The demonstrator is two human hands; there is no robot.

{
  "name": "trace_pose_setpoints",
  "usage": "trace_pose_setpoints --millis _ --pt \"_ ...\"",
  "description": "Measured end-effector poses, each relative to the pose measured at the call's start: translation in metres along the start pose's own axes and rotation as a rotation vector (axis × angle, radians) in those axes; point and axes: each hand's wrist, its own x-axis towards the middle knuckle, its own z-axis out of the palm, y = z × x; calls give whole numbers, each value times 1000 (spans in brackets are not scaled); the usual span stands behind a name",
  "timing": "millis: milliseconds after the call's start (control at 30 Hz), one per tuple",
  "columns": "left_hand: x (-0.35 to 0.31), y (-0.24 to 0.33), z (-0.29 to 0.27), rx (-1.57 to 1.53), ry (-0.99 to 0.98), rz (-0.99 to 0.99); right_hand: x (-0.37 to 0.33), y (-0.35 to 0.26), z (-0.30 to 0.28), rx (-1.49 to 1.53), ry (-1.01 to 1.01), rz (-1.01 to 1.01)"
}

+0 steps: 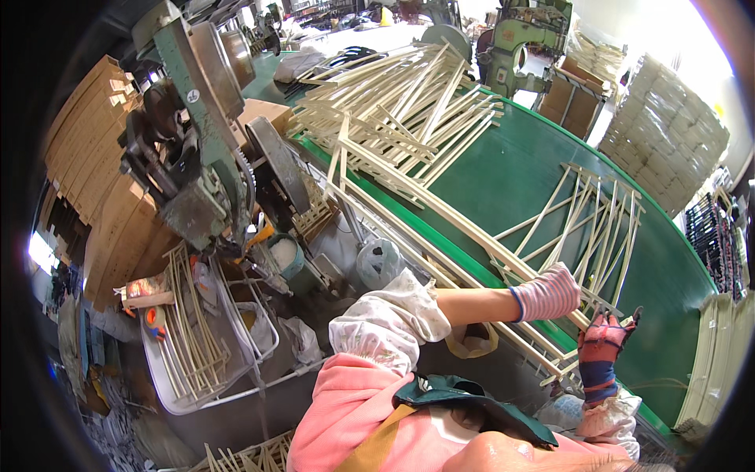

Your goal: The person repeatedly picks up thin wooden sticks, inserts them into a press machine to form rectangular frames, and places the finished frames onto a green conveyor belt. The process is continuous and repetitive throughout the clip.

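My left hand [549,293], in a pink-and-white striped glove, is closed round a long pale wooden strip frame [464,225]. The frame slants from the upper left over the near edge of a green table. At its near right end is my right hand [604,346], in a red and dark-blue striped glove. One finger sticks out while the others bend at the frame's end; their exact hold is partly hidden. Just beyond my hands, several thin crossed frames [586,224] lie on the green tabletop [543,149].
A big heap of wooden frames [393,102] covers the table's far left. Left of it stands a green-grey machine [200,134] with a wheel. A white bin [169,385] holds more strips. Stacked cardboard [102,134] and wrapped bundles [664,130] stand farther out.
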Motion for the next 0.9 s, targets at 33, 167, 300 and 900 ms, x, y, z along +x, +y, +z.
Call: trace_pose_setpoints --millis 33,167,300,900 --pt "2 -5 4 -46 -13 31 9 9 -13 -680 138 -240" --pt "-1 -26 23 4 -69 156 29 48 -28 -2271 49 -646" --pt "-26 -67 39 305 -102 348 47 101 34 -1980 -268 -251" --pt "-256 -492 -16 73 907 -983 330 154 510 -974 -360 -443"
